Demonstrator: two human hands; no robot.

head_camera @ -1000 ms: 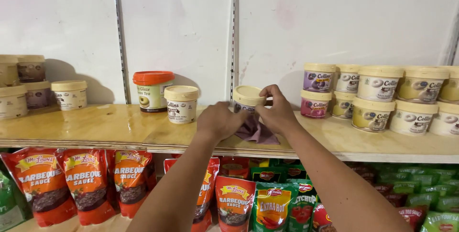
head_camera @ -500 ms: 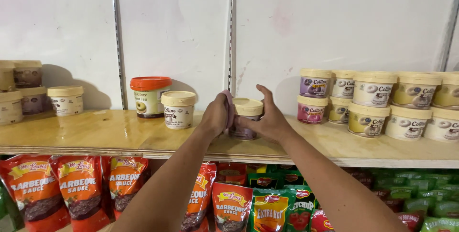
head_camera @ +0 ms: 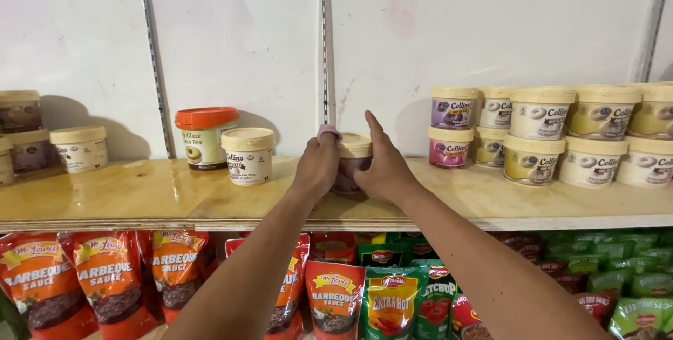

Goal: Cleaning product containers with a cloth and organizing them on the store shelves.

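While both hands close around it, a small cream-lidded round plastic tub [head_camera: 352, 161] stands on the pale wooden shelf [head_camera: 140, 200], between a lone matching tub and stacked rows at right.
Left hand [head_camera: 317, 166] grips the tub's side with a pink cloth [head_camera: 328, 130] tucked at the knuckles; right hand [head_camera: 382, 165] wraps the other side, thumb raised, arms outstretched. The tub appears seated, not yet let go.

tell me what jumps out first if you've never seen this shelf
Two bare hands, left hand and right hand, clasp a cream-lidded tub at the middle of the wooden shelf. A stacked cluster of matching tubs stands at right, and red sauce pouches hang below.
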